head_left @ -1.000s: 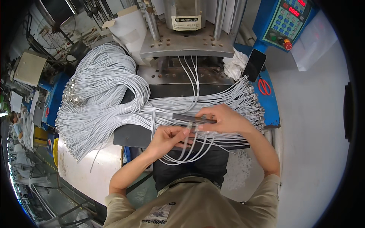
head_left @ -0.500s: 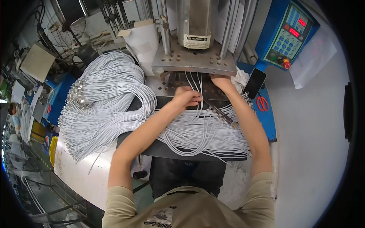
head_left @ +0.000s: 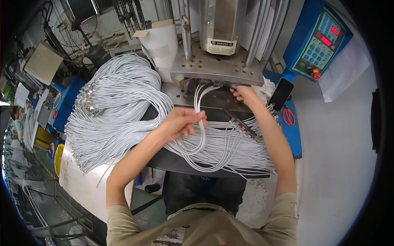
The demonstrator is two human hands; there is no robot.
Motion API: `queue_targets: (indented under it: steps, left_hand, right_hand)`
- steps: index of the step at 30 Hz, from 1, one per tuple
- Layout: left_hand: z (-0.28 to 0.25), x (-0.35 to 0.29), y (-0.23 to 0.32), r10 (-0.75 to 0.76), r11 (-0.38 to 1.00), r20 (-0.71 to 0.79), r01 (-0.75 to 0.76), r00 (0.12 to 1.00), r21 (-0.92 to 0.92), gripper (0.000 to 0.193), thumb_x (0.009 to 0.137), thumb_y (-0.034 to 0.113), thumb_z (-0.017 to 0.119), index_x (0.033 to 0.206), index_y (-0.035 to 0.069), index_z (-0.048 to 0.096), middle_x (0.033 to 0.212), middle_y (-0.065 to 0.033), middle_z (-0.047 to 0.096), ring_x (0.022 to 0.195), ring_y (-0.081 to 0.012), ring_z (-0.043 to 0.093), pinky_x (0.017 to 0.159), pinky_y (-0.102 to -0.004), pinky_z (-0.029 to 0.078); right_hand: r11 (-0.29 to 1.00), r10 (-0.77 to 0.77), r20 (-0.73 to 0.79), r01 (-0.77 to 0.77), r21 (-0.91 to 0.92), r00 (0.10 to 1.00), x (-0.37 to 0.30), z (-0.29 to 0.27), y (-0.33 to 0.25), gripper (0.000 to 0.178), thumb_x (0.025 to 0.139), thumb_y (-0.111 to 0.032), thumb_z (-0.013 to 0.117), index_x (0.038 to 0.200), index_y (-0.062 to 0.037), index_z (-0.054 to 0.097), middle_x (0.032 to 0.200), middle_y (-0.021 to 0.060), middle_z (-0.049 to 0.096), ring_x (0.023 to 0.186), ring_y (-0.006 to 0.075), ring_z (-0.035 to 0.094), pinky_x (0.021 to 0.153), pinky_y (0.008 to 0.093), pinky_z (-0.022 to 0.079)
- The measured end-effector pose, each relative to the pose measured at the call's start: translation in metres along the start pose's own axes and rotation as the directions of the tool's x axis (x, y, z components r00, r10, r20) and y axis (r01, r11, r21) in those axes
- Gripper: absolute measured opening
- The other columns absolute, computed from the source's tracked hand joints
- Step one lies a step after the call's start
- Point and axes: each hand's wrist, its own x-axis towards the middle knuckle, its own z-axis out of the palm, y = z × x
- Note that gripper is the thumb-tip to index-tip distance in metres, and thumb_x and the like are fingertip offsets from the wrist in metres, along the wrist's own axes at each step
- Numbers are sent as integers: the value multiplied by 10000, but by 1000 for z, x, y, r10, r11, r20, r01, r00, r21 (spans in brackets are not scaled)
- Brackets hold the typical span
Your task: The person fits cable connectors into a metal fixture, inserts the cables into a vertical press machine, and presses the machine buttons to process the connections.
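Note:
My left hand (head_left: 182, 123) is closed round a few white cables (head_left: 202, 130), which bend up from its fingers to the press. The cables' far ends meet a dark narrow metal bar (head_left: 221, 83) under the press's upper plate (head_left: 217, 70). At the bar's right end, the fingers of my right hand (head_left: 245, 95) pinch it; the plate's shadow hides part of the grip. A second metal bar (head_left: 246, 130), with small metal cable ends along it, lies slanted on the spread cables (head_left: 234, 153) in front of the press.
A large heap of white cables (head_left: 119, 90) lies left of the press. On the right are a control panel (head_left: 318, 45) with a red button, a black phone (head_left: 281, 94) and red-handled scissors (head_left: 288, 116). A white carton (head_left: 162, 45) stands behind the heap.
My left hand has moved left and toward me, and the cables now curve sideways instead of hanging straight. My right hand has come out slightly from under the plate. The view has shifted a little.

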Motion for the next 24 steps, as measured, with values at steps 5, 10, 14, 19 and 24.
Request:
queue_targets:
  steps: [5, 10, 14, 19, 24]
  left_hand:
    - [0, -66, -9, -69, 992, 46, 64, 997, 111, 307, 1013, 251, 685, 931, -40, 737, 862, -84, 767, 416, -75, 584, 375, -195, 465]
    - [-61, -95, 11, 558, 780, -433, -269, 708, 565, 183, 1015, 112, 646, 960, -40, 731, 854, -88, 765, 496, -126, 658, 430, -231, 448]
    - [-99, -53, -18, 801, 599, -524, -390, 291, 699, 123, 1001, 45, 639, 1032, -44, 718, 869, -88, 764, 512, -121, 655, 473, -249, 469]
    - [-82, -59, -13, 929, 216, -101, -299, 355, 930, 182, 951, -22, 674, 1131, -13, 701, 831, -83, 736, 509, -117, 631, 468, -263, 462]
    - [-73, -60, -12, 934, 27, 58, -234, 351, 972, 229, 922, -58, 684, 1134, 27, 704, 790, -93, 712, 540, -131, 640, 490, -266, 463]
  right_hand:
    - [556, -232, -1, 132, -821, 973, -62, 47, -34, 712, 830, -741, 668, 897, -37, 752, 796, 173, 718, 879, 360, 736, 738, 478, 570]
    - [614, -234, 173, 283, -737, 957, -76, 54, -38, 790, 841, -732, 657, 912, 52, 726, 876, 228, 712, 890, 407, 723, 768, 498, 567]
    - [551, -381, 212, 405, -730, 900, -82, 76, -37, 711, 859, -648, 685, 884, 62, 722, 965, 232, 705, 889, 394, 715, 773, 492, 569]
    - [375, -621, 326, 635, -675, 713, -85, 77, -25, 409, 860, -405, 759, 908, -1, 716, 1016, 151, 656, 956, 342, 658, 752, 467, 563]
    - [295, -748, 470, 869, -396, 468, -85, 73, -13, 212, 805, -233, 798, 901, -67, 709, 1034, 77, 600, 1004, 298, 589, 755, 443, 546]
